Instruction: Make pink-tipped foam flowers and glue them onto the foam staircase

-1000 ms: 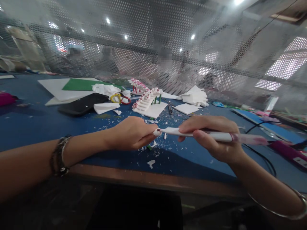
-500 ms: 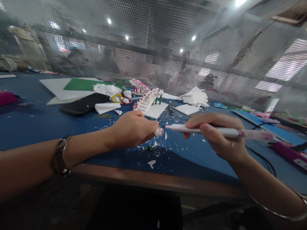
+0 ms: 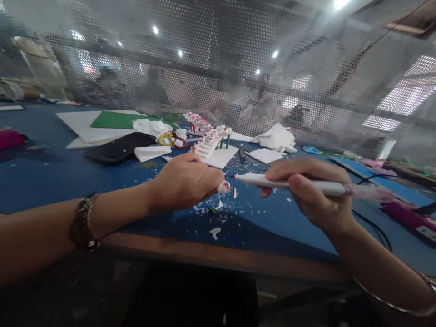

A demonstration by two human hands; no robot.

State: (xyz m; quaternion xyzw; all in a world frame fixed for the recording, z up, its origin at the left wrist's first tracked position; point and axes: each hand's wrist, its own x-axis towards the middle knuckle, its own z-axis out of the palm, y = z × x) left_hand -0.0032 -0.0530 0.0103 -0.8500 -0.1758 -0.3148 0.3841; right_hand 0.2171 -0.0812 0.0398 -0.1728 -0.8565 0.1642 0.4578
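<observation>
A small white piece with red marks [image 3: 224,186] pokes out of my left hand [image 3: 190,181], whose fingers are closed round it. Between the fingers and thumb of my right hand [image 3: 309,190] is a white marker [image 3: 327,186], its red tip pointing left. The tip is a little above and to the right of the small piece, apart from it. Behind my left hand stands a white stepped model [image 3: 209,141] with red-spotted edges and green posts. A second one with pink spots and red posts [image 3: 197,121] is just beyond.
Paper scraps [image 3: 215,233] litter the blue table [image 3: 289,231]. Scissors [image 3: 175,141], a black phone-like slab [image 3: 117,147], white sheets [image 3: 83,129] and a green sheet [image 3: 112,120] lie at the back left. Folded white paper [image 3: 277,137] is behind my right hand; a purple case [image 3: 408,220] lies right.
The marker tip has lifted slightly away from the small piece. My left hand has shifted a little left, and my right hand slightly right and up.
</observation>
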